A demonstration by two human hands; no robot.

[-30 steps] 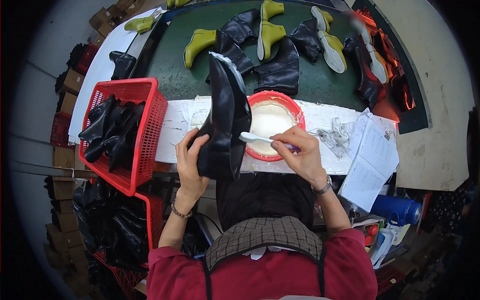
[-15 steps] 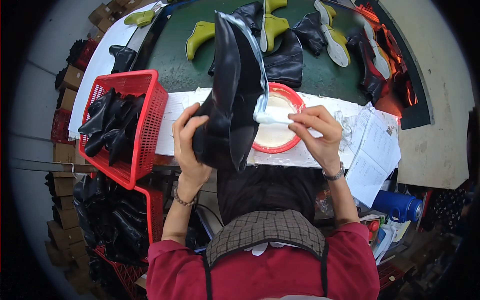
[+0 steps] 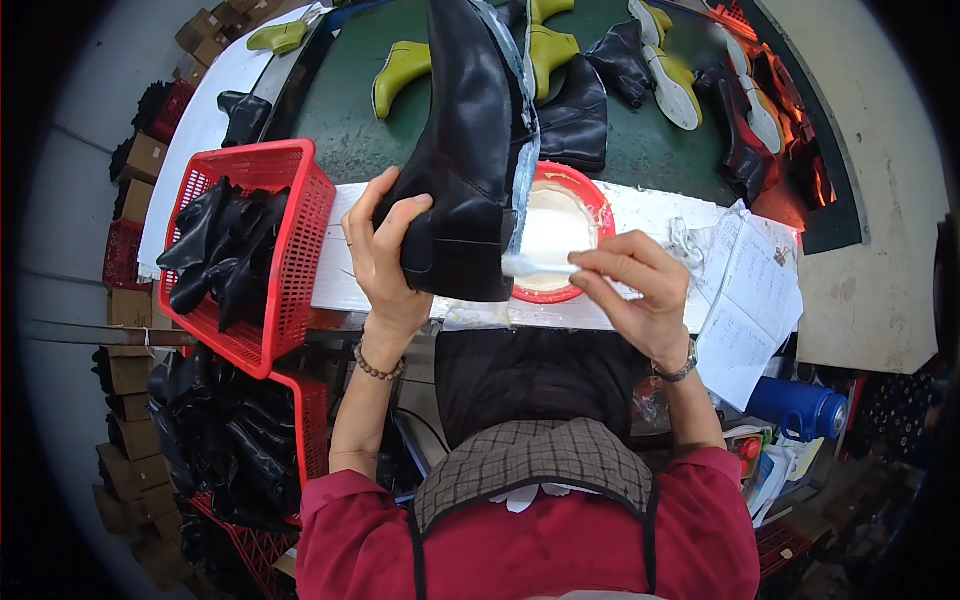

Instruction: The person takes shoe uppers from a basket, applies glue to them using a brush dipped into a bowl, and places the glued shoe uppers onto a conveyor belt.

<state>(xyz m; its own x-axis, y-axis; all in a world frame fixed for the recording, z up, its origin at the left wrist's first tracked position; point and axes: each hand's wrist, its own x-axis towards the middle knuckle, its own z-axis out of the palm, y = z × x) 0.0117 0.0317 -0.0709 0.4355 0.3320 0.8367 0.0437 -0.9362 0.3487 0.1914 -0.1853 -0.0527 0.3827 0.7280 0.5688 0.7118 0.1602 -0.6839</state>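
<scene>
A black leather boot upper (image 3: pixel 462 150) is raised over the white board, its long edge coated with a wet, whitish film. My left hand (image 3: pixel 385 255) grips it from the left, thumb and fingers closed round its lower part. In my right hand (image 3: pixel 640 285), thumb and fingertips pinch the thin handle of a small pale brush (image 3: pixel 540 267). The brush's head is at the lower right edge of the boot upper. Behind the brush, a red bowl (image 3: pixel 603 205) holds a creamy white paste, and the boot upper is just left of it.
To the left stands a red plastic basket (image 3: pixel 290 270) filled with black leather pieces. Across the green surface (image 3: pixel 350 120) lie yellow-green boot forms (image 3: pixel 400 78) and black boots (image 3: pixel 575 120). Written papers (image 3: pixel 745 300) and a blue flask (image 3: pixel 797 408) are at the right.
The boot upper has turned, showing more of its smooth outer side. My right hand and the brush have moved down along the coated edge to its lower end.
</scene>
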